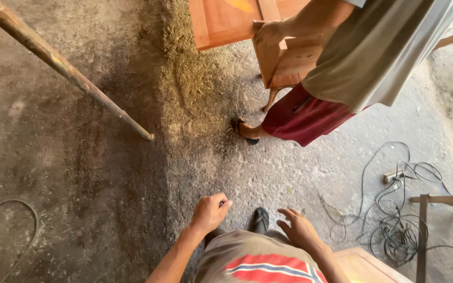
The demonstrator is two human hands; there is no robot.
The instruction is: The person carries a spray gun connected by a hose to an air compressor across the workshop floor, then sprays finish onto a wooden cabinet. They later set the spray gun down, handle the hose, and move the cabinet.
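Two people share this concrete floor, our landmark. Across it from us, a co-worker in red shorts grips a wooden panel with one hand. A slanted wooden pole meets the floor on the side of our left hand. A tangle of cable lies on the floor off our right side. Our hands hang over the floor, holding nothing: left hand loosely curled, right hand spread, fingers apart. A wooden board corner sits just beside our right arm.
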